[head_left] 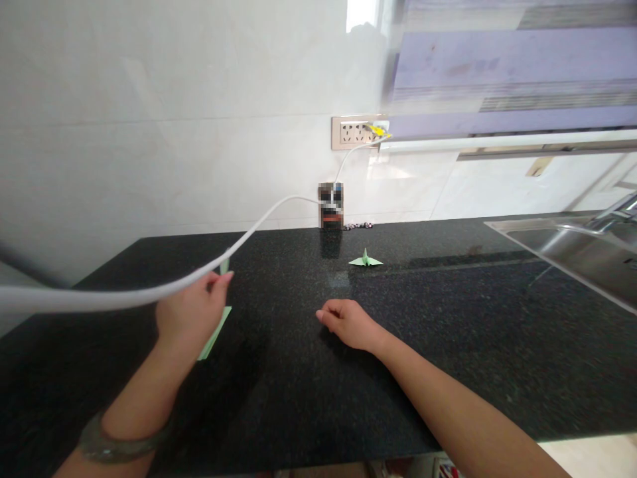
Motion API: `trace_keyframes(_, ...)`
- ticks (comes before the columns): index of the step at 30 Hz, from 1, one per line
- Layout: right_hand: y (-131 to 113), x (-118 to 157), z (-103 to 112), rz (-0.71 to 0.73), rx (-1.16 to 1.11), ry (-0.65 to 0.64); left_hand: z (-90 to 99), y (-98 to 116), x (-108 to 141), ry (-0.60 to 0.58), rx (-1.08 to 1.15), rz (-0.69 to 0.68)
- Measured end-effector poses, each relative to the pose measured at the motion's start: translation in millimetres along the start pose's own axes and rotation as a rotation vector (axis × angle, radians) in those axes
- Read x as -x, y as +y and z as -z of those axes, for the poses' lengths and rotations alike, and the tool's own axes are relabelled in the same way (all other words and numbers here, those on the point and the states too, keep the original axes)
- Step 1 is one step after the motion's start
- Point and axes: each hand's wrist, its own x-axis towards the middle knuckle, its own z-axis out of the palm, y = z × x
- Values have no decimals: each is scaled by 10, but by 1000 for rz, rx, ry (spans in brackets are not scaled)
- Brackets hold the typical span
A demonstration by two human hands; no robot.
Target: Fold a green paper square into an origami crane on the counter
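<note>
My left hand [192, 309] is raised over the left part of the black countertop [288, 385], thumb and fingers pinched on a small pale green piece of paper [225, 263]. Only a narrow upright part of that paper shows; my fingers and a white cable cover the rest. Partly beneath the same hand lies more flat green paper [215, 337]. My right hand [348, 323] rests on the counter with its fingers curled closed, and nothing shows in it. Beyond it, near the wall, stands a folded green paper crane [365, 259] with its wings spread.
The white cable [259, 229] crosses in front of me from the left to a wall socket [355, 133]. A blurred-out upright object [331, 207] leans at the wall beside a beaded string [359, 226]. At the right is a steel sink [587, 249] with a faucet [617, 212].
</note>
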Motion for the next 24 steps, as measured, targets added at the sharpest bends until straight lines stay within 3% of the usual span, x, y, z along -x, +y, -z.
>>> trace_keyframes(3,-33,-32,70,-85,-218,-16,-105,573,198,93,32,-354)
trace_keyframes(6,-88,-45,172,-255,-682,-36,-269,929,363,133,174,-669)
trace_keyframes(9,-97,-62,245,-290,-841,33,-385,1054,444,179,293,-862)
trace_keyframes(13,-17,-103,244,-279,-776,252,-458,1031,451,132,360,-872)
trace_keyframes(16,37,-130,223,-265,-753,308,-504,968,437,62,522,-744)
trace_keyframes(18,42,-137,220,-239,-754,328,-529,935,435,-11,739,-485)
trace_keyframes(20,19,-132,221,-212,-772,325,-535,920,439,-142,1055,-106)
trace_keyframes(22,-23,-116,215,-198,-811,283,-514,924,441,-354,1423,234)
trace_keyframes(24,-69,-96,199,-190,-828,240,-474,935,437,-659,1669,381)
